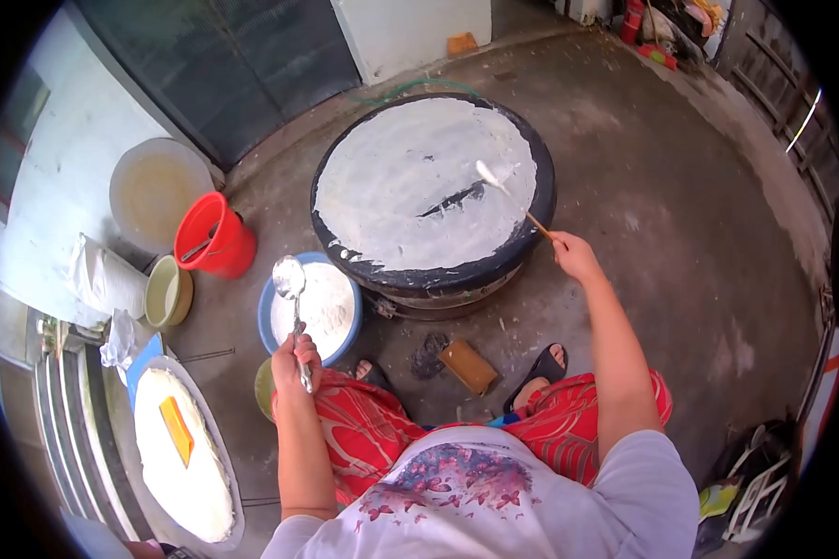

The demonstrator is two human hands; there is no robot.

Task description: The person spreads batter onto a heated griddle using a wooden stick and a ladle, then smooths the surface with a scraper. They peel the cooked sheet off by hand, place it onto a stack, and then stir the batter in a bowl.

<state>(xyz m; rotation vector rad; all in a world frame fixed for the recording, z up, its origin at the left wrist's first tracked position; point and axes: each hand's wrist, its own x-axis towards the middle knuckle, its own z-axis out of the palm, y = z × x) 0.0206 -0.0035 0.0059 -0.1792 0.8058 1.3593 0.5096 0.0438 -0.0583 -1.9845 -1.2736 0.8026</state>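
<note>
- The griddle (pixel 419 281), wide, round and black-rimmed, has a layer of pale paste (pixel 382 177) over most of its top; a dark streak (pixel 454 197) shows through near the middle;
- the right grip (pixel 573 255), at the griddle's right edge, has its fingers curled firmly round the end of a brown stick (pixel 531 217); the stick's white end points inward above the paste, though whether it touches is hard to tell from this angle;
- the left grip (pixel 296 359), on the griddle's near left side, is wrapped round the handle of a metal spoon (pixel 289 278); the spoon's round end is uppermost;
- a blue basin (pixel 265 309), just beside the griddle at its near left, holds white stuff (pixel 331 309);
- a red bucket (pixel 237 253) is left of the griddle, with an olive bowl (pixel 185 300) near the bucket;
- a brown block (pixel 469 366) lies on the floor (pixel 671 242), near the griddle's near side;
- a white pile (pixel 191 503) with an orange piece (pixel 175 430) on it lies to the griddle's near left, well apart.
</note>
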